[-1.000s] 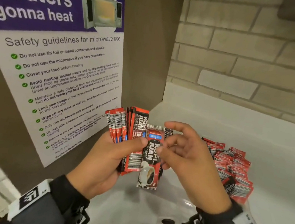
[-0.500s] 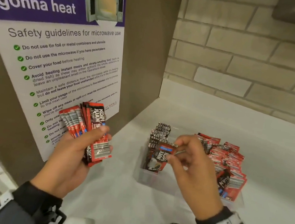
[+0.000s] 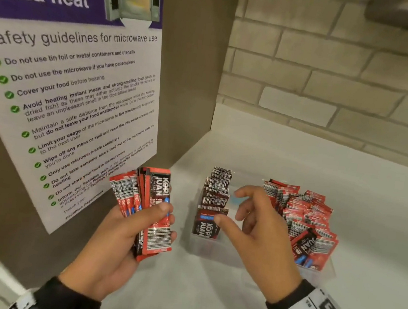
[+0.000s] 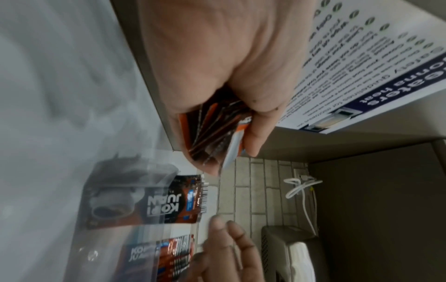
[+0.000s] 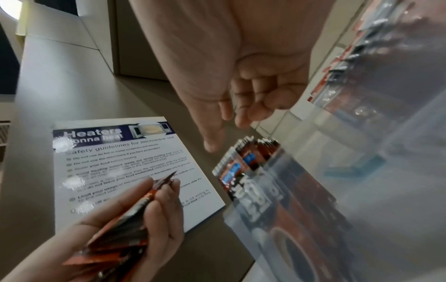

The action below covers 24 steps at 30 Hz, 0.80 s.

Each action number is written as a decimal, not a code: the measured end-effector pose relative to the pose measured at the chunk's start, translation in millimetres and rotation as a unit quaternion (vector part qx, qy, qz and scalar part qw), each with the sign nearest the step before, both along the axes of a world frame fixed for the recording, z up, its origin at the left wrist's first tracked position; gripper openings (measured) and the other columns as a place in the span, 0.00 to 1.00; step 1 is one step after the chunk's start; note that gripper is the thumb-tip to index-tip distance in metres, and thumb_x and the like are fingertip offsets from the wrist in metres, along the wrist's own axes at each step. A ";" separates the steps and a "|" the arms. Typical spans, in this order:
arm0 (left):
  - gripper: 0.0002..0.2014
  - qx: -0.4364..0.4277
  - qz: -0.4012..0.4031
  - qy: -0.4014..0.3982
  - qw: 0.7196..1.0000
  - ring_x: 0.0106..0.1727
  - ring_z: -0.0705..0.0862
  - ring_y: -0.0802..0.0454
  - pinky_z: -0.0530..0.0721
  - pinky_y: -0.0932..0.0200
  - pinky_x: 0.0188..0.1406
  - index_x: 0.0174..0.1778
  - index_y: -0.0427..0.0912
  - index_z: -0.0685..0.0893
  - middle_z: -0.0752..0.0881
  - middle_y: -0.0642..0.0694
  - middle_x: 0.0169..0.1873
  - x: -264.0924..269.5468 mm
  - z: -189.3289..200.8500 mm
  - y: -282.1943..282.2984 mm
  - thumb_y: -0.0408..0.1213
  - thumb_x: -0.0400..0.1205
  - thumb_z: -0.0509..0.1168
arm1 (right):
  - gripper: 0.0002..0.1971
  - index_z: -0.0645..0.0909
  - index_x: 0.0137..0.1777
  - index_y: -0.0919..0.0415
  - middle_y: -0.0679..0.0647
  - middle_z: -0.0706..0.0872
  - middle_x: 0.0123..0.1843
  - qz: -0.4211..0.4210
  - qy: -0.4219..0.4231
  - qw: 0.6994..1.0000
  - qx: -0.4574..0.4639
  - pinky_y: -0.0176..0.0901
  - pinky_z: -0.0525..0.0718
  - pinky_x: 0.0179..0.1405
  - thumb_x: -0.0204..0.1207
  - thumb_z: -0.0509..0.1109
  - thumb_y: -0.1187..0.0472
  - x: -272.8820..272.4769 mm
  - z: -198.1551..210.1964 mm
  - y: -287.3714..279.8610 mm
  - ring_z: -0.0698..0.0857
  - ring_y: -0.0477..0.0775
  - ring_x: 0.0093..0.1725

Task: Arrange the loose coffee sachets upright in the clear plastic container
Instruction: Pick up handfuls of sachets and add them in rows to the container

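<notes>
The left hand (image 3: 121,236) grips a fanned bundle of red and black foil coffee sachets (image 3: 151,207), thumb pressed across the front packet and the fingers curled behind; it is held up at the near left, just in front of a white and purple microwave safety poster (image 3: 68,81) fixed to a brown side panel (image 3: 190,70). The right hand (image 3: 262,236) hovers over the clear plastic container (image 3: 212,247), which stands on the white countertop (image 3: 299,166) in the middle of the scene. Its fingers are loosely spread and hold nothing, the thumb tip just beside the top edge of the nearest packet in an upright row of red and black sachets (image 3: 214,199) filling the container's left compartment; whether it touches that packet I cannot tell. To the right, a looser, tilted heap of red sachets (image 3: 308,218) fills the neighbouring part of the container. A pale brick wall (image 3: 335,80) runs along the far side of the counter.
</notes>
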<state>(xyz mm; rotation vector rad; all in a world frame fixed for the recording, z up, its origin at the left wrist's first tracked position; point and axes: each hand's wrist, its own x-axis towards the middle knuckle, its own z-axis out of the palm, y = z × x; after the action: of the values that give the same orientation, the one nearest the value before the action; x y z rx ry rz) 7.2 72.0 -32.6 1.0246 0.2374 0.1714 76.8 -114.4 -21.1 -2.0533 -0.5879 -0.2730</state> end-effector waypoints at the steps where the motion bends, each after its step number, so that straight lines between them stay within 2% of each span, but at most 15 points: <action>1: 0.20 0.001 -0.014 0.001 1.000 0.35 0.89 0.51 0.89 0.51 0.32 0.41 0.44 0.91 0.88 0.43 0.35 0.8 2.4 -2.9 0.36 0.54 0.85 | 0.15 0.72 0.49 0.42 0.47 0.77 0.35 0.001 -0.009 1.000 0.014 0.35 0.74 0.30 0.70 0.76 0.54 -2.4 7.1 -0.3 0.75 0.47 0.31; 2: 0.13 -0.001 -0.023 0.000 1.000 0.34 0.89 0.50 0.90 0.50 0.34 0.39 0.44 0.91 0.88 0.42 0.34 2.2 6.0 -6.2 0.31 0.60 0.82 | 0.13 0.74 0.49 0.44 0.47 0.77 0.36 0.011 -0.013 0.999 0.028 0.34 0.74 0.30 0.70 0.76 0.53 -5.3 13.8 0.5 0.75 0.46 0.31; 4: 0.07 -0.001 -0.033 -0.005 0.999 0.33 0.88 0.50 0.89 0.51 0.34 0.35 0.43 0.91 0.87 0.42 0.33 5.6 14.2 -12.5 0.28 0.65 0.77 | 0.12 0.76 0.48 0.47 0.48 0.78 0.35 0.071 0.027 0.996 0.041 0.31 0.74 0.31 0.69 0.77 0.53 -12.7 26.2 7.0 0.75 0.43 0.31; 6: 0.07 0.001 -0.043 -0.020 0.999 0.32 0.87 0.49 0.88 0.54 0.29 0.35 0.42 0.90 0.87 0.40 0.33 8.5 22.2 -20.0 0.27 0.66 0.76 | 0.16 0.76 0.49 0.48 0.50 0.79 0.36 0.144 0.111 0.983 0.041 0.32 0.76 0.31 0.65 0.80 0.54 -20.0 31.9 16.3 0.75 0.41 0.30; 7: 0.05 0.001 -0.045 -0.030 0.999 0.32 0.87 0.48 0.87 0.55 0.28 0.36 0.42 0.90 0.87 0.39 0.33 9.1 27.1 -24.1 0.30 0.67 0.74 | 0.19 0.76 0.50 0.48 0.50 0.79 0.36 0.160 0.139 0.976 0.044 0.35 0.77 0.33 0.64 0.81 0.56 -22.2 31.8 20.4 0.76 0.41 0.31; 11: 0.05 0.004 -0.044 -0.053 0.998 0.37 0.90 0.44 0.88 0.55 0.31 0.42 0.41 0.92 0.89 0.36 0.39 8.5 34.6 -32.7 0.32 0.72 0.74 | 0.21 0.76 0.52 0.49 0.49 0.77 0.34 0.141 0.181 0.967 0.110 0.38 0.78 0.35 0.64 0.81 0.65 -19.7 23.7 26.4 0.76 0.42 0.31; 14: 0.08 0.011 -0.047 -0.048 0.998 0.42 0.91 0.42 0.88 0.54 0.35 0.47 0.40 0.91 0.90 0.34 0.45 6.2 34.2 -32.3 0.34 0.73 0.72 | 0.19 0.79 0.52 0.55 0.51 0.77 0.32 0.165 0.215 0.950 0.157 0.38 0.77 0.33 0.64 0.80 0.69 -17.3 19.6 23.3 0.75 0.47 0.31; 16: 0.08 0.013 -0.052 -0.058 0.997 0.44 0.91 0.42 0.88 0.55 0.36 0.48 0.41 0.91 0.90 0.34 0.47 5.4 35.6 -33.1 0.33 0.76 0.70 | 0.16 0.81 0.51 0.60 0.55 0.77 0.33 0.187 0.231 0.934 0.196 0.36 0.76 0.30 0.65 0.79 0.68 -16.5 19.5 20.2 0.77 0.50 0.33; 19: 0.12 0.014 -0.056 -0.077 0.995 0.44 0.91 0.42 0.88 0.56 0.35 0.46 0.44 0.92 0.91 0.35 0.47 5.8 38.9 -35.4 0.33 0.76 0.63 | 0.13 0.82 0.48 0.62 0.56 0.81 0.37 0.204 0.248 0.913 0.251 0.28 0.76 0.28 0.64 0.78 0.67 -13.2 23.4 13.6 0.78 0.45 0.33; 22: 0.12 0.015 -0.043 -0.059 0.997 0.48 0.90 0.43 0.88 0.55 0.37 0.55 0.42 0.89 0.89 0.35 0.52 7.8 37.9 -33.4 0.35 0.76 0.68 | 0.10 0.85 0.42 0.56 0.54 0.86 0.42 0.201 0.212 0.925 0.244 0.32 0.80 0.37 0.62 0.76 0.67 -10.5 26.6 10.5 0.79 0.51 0.40; 24: 0.13 -0.007 -0.024 -0.043 0.999 0.43 0.89 0.45 0.89 0.53 0.34 0.54 0.44 0.89 0.88 0.37 0.46 9.3 33.3 -29.3 0.35 0.73 0.74 | 0.13 0.85 0.34 0.51 0.51 0.86 0.45 0.200 0.185 0.926 0.261 0.36 0.81 0.45 0.63 0.72 0.73 -9.4 29.5 10.5 0.83 0.50 0.47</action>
<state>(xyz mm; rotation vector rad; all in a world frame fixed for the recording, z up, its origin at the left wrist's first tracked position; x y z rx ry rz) 16.5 42.8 0.7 1.0051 0.1364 0.1691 67.3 -103.9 8.4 -1.3820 -0.6041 0.1855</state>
